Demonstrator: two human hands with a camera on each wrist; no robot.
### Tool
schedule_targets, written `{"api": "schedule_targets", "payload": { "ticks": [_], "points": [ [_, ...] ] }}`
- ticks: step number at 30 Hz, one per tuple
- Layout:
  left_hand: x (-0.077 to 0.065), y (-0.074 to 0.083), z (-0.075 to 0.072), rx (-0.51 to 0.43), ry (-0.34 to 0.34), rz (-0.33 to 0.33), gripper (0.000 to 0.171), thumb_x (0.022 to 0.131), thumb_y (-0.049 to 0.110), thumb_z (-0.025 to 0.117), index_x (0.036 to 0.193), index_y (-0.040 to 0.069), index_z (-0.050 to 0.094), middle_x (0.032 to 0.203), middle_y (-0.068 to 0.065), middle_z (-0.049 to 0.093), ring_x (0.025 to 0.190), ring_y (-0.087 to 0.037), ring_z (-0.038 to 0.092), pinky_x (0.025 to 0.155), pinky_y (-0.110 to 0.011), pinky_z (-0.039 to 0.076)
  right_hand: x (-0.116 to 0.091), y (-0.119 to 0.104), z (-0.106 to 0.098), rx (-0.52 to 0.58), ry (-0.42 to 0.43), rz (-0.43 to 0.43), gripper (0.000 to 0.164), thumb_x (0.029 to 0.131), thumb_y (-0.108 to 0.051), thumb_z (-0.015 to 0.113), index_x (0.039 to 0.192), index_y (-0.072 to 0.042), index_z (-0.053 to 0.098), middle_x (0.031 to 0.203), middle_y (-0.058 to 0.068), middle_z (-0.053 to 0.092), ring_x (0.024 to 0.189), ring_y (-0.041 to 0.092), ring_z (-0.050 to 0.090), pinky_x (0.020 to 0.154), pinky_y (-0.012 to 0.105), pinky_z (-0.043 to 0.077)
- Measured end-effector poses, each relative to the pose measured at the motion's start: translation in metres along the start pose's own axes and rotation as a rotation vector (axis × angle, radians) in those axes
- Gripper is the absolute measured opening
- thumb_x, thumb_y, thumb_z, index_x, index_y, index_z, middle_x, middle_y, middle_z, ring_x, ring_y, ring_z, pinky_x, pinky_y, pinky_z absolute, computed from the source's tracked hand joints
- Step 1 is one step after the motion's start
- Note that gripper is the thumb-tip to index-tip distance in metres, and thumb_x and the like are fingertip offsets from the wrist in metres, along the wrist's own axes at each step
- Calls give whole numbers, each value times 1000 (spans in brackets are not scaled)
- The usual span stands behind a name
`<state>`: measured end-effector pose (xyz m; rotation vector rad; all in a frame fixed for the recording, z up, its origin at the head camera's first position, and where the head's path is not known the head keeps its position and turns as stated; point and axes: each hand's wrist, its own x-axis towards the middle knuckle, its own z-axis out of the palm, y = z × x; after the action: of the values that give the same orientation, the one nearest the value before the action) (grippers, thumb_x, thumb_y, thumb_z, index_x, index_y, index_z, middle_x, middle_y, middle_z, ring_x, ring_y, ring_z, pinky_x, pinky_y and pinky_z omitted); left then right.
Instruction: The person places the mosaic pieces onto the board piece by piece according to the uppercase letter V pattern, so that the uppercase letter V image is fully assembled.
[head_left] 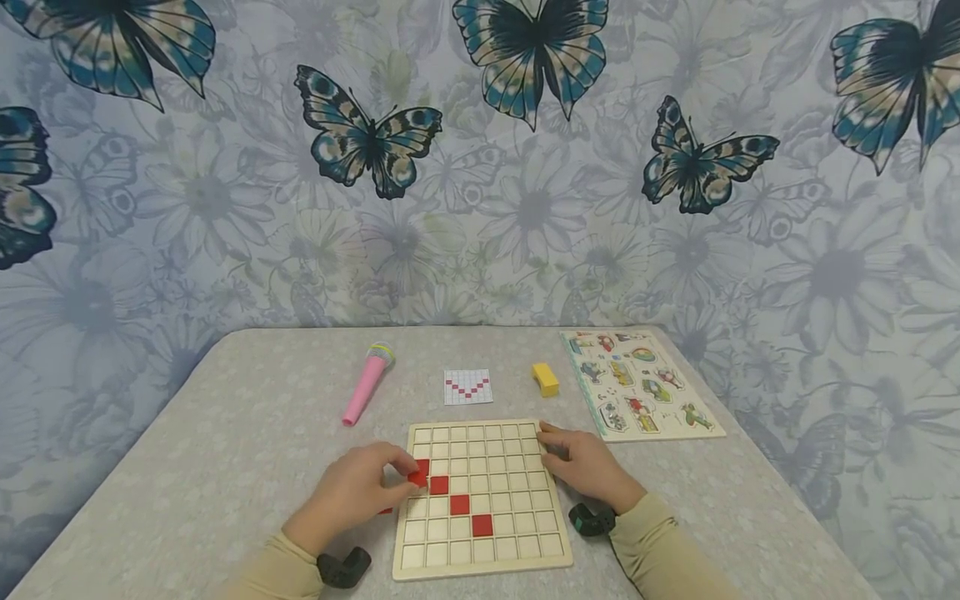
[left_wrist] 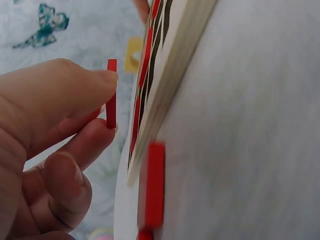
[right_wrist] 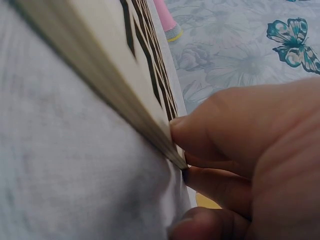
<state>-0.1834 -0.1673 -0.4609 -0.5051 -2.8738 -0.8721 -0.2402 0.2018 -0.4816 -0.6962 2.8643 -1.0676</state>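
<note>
Past the wooden grid board (head_left: pixel 517 478) I see a pink microphone (head_left: pixel 365 386), a small patterned card (head_left: pixel 468 398) and a yellow block (head_left: pixel 545 380), with a picture puzzle (head_left: pixel 626 375) off to the right. The left hand (head_left: pixel 348 492) partly blocks the loose red tiles (left_wrist: pixel 156 185) beside the board; it pinches a red square (left_wrist: pixel 111 109) over the left edge. The right hand (head_left: pixel 592 468) grips the opposite edge. At least three red pieces (head_left: pixel 460 504) fill grid cells diagonally. Big butterflies (head_left: pixel 371 150) decorate the wall (head_left: pixel 480 275) behind the pale table (head_left: pixel 225 467).

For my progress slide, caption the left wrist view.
Left hand pinches a red tile near the grid board; another red piece lies close by.
</note>
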Motion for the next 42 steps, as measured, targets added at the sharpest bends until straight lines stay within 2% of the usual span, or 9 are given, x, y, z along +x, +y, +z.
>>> {"api": "schedule_targets", "payload": {
  "ticks": [6, 11, 15, 21, 26, 29, 34, 39, 42],
  "points": [
    [-2, 15, 10, -87, -34, 49, 16, 85, 31, 84, 99, 30, 75, 99, 17, 71, 61, 2, 49, 60, -22, 45, 0, -1, -1, 3, 0, -13, 40, 98, -15, 68, 137, -3, 65, 150, 11, 56, 140, 35, 51, 110, 54, 44],
    [-3, 30, 16, -134, -50, 89, 13, 86, 27, 83, 97, 28, 76, 94, 16, 70, 59, 3, 48, 61, -22, 45, 0, -3, -2, 8, -11, 0, 41, 99, -16, 67, 137, -3, 64, 151, 11, 55, 141, 36, 50, 111, 55, 42],
    [-4, 42, 18, -130, -63, 88, 13, 86, 28, 82, 97, 30, 75, 96, 18, 69, 61, 2, 49, 61, -23, 45, 0, -4, -3, 11, -17, 5, 41, 99, -16, 67, 137, -2, 64, 151, 13, 55, 141, 36, 50, 111, 55, 42],
    [4, 61, 19, -84, -97, 110, 15, 85, 32, 82, 99, 29, 75, 94, 20, 71, 79, 0, 61, 66, -24, 48, 0, -4, -2, 6, -20, 4, 41, 99, -16, 67, 138, -2, 64, 151, 12, 54, 141, 35, 50, 110, 54, 43],
    [17, 81, 25, -73, -152, 122, 12, 85, 36, 82, 91, 31, 73, 89, 22, 68, 69, 1, 54, 59, -24, 45, 1, -1, -1, -21, -18, 1, 41, 99, -17, 68, 138, -5, 64, 151, 9, 55, 140, 32, 51, 103, 45, 49],
    [24, 91, 32, -39, -183, 130, 13, 85, 36, 82, 84, 34, 70, 85, 22, 65, 67, 0, 52, 56, -23, 44, 2, 0, -1, -29, -15, 6, 41, 99, -17, 68, 138, -6, 65, 151, 8, 55, 140, 31, 52, 95, 38, 48],
    [30, 95, 42, 36, -210, 140, 15, 85, 32, 83, 79, 33, 69, 82, 21, 63, 64, 0, 51, 53, -24, 43, 2, 0, -2, -15, -25, 15, 41, 99, -18, 67, 138, -6, 64, 152, 8, 55, 141, 30, 51, 90, 35, 45],
    [32, 92, 49, 24, -207, 173, 11, 86, 28, 83, 82, 31, 73, 83, 21, 63, 65, 2, 52, 55, -22, 44, 1, 0, -2, -16, -19, 2, 41, 98, -17, 68, 138, -5, 65, 151, 9, 55, 130, 30, 61, 88, 34, 47],
    [32, 90, 52, 23, -204, 186, 9, 86, 27, 82, 83, 32, 74, 82, 21, 62, 67, 3, 51, 57, -21, 44, 1, 1, -3, -22, -15, -19, 41, 99, -17, 67, 137, -4, 65, 150, 11, 56, 129, 33, 61, 87, 34, 48]
  ]
}}
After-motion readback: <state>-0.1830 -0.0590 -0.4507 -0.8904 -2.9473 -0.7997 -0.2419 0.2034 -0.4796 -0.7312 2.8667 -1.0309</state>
